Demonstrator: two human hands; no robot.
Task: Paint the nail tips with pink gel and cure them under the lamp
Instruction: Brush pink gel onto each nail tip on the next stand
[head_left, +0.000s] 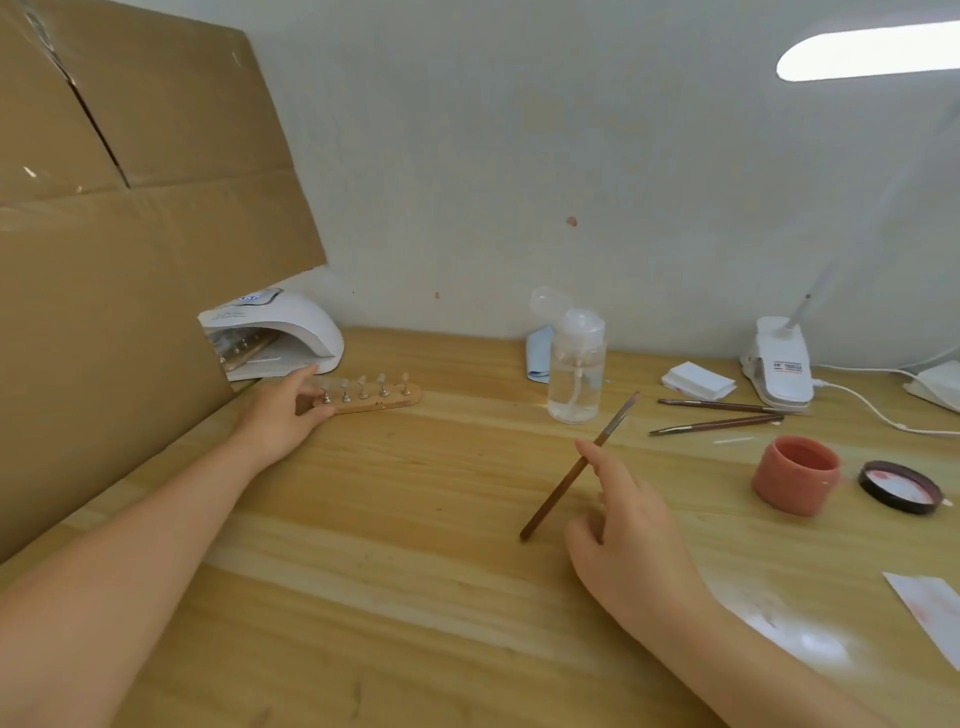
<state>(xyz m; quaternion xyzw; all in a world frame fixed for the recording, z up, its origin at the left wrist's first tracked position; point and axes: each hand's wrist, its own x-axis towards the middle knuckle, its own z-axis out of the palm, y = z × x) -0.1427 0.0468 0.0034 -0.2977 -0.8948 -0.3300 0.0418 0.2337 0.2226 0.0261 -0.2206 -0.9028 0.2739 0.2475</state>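
A wooden holder strip (387, 401) with several nail tips on metal pegs lies on the table, just in front of the white curing lamp (291, 327). My left hand (283, 413) grips the strip's left end. Inside the lamp sits another holder with nail tips (244, 349). My right hand (631, 530) pinches a brown brush (574, 475) held slanted, bristles pointing up and to the right. The open pink gel jar (797, 475) stands to the right, with its black lid (901, 487) lying beside it.
A clear pump bottle (576, 369) stands mid-table with a blue cloth (537, 356) behind it. Two spare brushes (719, 415), white wipes (698, 382), a clip lamp base (782, 366) with its cable, and paper (930, 605) lie at right. Cardboard (130, 260) walls the left.
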